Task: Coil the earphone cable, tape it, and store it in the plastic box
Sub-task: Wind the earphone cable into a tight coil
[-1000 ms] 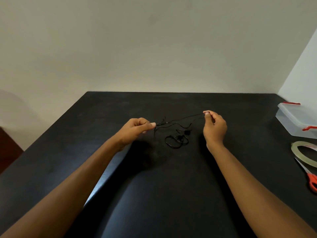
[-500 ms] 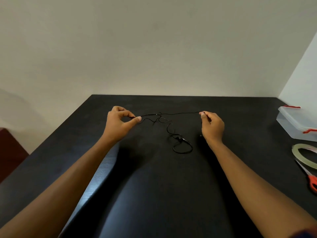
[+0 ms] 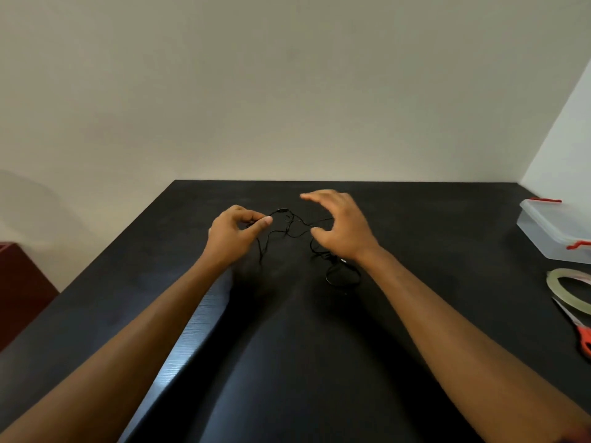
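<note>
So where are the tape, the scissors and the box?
tape [image 3: 552,282]: head view, left side of the ring.
scissors [image 3: 583,340]: head view, orange handle.
box [image 3: 543,228]: head view, clear lid.

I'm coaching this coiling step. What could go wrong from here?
Only the left hand pinches the earphone cable; the right hand is open above it, so the crossed strands between them may knot when pulled. The plastic box looks lidded, so storing will need a free hand.
</note>
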{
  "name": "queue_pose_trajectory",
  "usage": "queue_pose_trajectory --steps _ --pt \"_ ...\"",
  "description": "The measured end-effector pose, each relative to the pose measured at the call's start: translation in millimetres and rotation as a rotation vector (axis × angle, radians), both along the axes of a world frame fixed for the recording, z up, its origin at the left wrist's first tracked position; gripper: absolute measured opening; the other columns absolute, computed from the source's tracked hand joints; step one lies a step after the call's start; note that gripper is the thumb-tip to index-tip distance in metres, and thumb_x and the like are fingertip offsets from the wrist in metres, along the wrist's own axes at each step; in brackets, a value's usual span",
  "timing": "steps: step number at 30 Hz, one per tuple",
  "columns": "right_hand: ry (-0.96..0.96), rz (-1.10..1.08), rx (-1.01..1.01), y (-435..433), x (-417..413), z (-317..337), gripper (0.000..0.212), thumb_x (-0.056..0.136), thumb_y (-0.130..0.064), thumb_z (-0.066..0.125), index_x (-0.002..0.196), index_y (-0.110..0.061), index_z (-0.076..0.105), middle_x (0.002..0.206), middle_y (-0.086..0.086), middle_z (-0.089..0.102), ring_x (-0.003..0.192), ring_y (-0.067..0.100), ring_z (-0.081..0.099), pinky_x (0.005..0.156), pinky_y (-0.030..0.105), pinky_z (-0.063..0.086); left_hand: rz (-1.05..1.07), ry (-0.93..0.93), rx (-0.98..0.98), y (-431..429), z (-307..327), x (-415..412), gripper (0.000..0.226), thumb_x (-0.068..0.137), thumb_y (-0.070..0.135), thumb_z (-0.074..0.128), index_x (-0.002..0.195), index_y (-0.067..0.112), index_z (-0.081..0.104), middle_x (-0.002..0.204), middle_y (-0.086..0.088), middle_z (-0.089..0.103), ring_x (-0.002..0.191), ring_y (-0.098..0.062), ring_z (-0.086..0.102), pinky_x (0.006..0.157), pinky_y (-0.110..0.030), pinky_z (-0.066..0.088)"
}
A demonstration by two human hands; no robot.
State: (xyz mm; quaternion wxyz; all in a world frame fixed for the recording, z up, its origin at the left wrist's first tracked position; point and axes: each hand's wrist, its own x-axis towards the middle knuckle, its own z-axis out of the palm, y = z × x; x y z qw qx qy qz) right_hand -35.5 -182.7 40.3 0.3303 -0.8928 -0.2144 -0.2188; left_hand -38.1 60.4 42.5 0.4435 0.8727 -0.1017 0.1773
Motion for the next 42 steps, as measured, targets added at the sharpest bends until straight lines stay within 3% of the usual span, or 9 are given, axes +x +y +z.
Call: queue_pose_trajectory --steps 5,9,13,19,21,27,35,39,42 --pt "0.099 0.179 -0.181 53 12 26 0.051 0.09 -0.018 0.06 0.14 -0.029 0.058 0.133 -0.007 0.066 0.12 0.017 0.057 0.101 0.047 0.048 -0.163 -0.009 -0.11 -14 14 2 0.017 0.095 0.026 0.069 0.087 0.012 0.076 0.076 -0.018 0.069 0.065 -0.018 0.057 0.065 -0.037 0.047" --pt "0.294 0.152 -0.098 51 25 35 0.027 0.098 -0.02 0.051 0.111 -0.025 0.074 0.106 -0.005 0.074 0.099 0.015 0.066 0.093 0.047 0.052 -0.156 0.082 -0.211 -13 15 6 0.015 0.093 0.029 0.07 0.092 0.015 0.076 0.07 0.003 0.07 0.059 0.0 0.056 0.059 -0.02 0.047" --pt "0.388 0.049 -0.168 20 40 41 0.034 0.094 -0.02 0.048 0.085 -0.032 0.078 0.099 -0.019 0.071 0.105 0.008 0.064 0.101 0.041 0.048 -0.105 0.165 -0.307 4 11 11 0.022 0.091 0.035 0.072 0.09 0.014 0.076 0.058 0.01 0.058 0.051 0.0 0.048 0.053 -0.017 0.043" --pt "0.39 -0.177 -0.221 -35 55 37 0.034 0.094 -0.026 0.048 0.076 -0.033 0.076 0.097 -0.016 0.073 0.097 0.012 0.066 0.088 0.04 0.049 -0.231 0.242 0.169 18 13 14 0.027 0.092 0.037 0.071 0.082 0.012 0.076 0.045 0.012 0.046 0.042 -0.001 0.039 0.047 -0.015 0.036" --pt "0.377 -0.265 -0.259 -55 58 35 0.034 0.096 -0.027 0.047 0.076 -0.035 0.074 0.09 -0.02 0.069 0.095 0.013 0.065 0.083 0.038 0.047 -0.219 0.231 0.192 27 14 16 0.025 0.092 0.038 0.07 0.084 0.016 0.077 0.044 0.011 0.044 0.042 -0.002 0.037 0.049 -0.017 0.035" --pt "0.35 -0.523 -0.38 -98 65 22 0.028 0.093 -0.024 0.048 0.09 -0.028 0.076 0.104 -0.001 0.074 0.095 0.027 0.065 0.075 0.037 0.042 -0.169 0.163 0.127 47 20 21 0.023 0.09 0.04 0.071 0.079 0.021 0.076 0.058 0.004 0.064 0.055 -0.007 0.053 0.062 -0.028 0.049" --pt "0.454 -0.602 -0.685 -85 61 19 0.031 0.092 -0.025 0.057 0.121 -0.028 0.066 0.125 0.004 0.065 0.112 0.029 0.061 0.08 0.041 0.045 -0.191 0.083 0.103 40 28 22 0.023 0.092 0.043 0.068 0.082 0.023 0.075 0.046 0.012 0.051 0.042 -0.001 0.042 0.051 -0.017 0.038" --pt "0.491 -0.318 -0.555 -54 57 33 0.08 0.081 -0.024 0.077 0.15 -0.042 0.041 0.147 0.005 0.045 0.135 0.03 0.044 0.105 0.053 0.045 -0.241 0.058 -0.027 27 31 20 0.022 0.089 0.048 0.069 0.086 0.028 0.079 0.046 0.014 0.04 0.045 -0.003 0.033 0.047 -0.011 0.034" --pt "0.325 0.066 -0.294 -10 43 44 0.09 0.074 -0.024 0.087 0.15 -0.041 0.042 0.146 0.002 0.048 0.131 0.018 0.047 0.103 0.037 0.046 -0.27 0.038 -0.046 9 34 20 0.02 0.09 0.044 0.07 0.089 0.027 0.08 0.045 0.015 0.04 0.044 -0.003 0.033 0.047 -0.01 0.032"
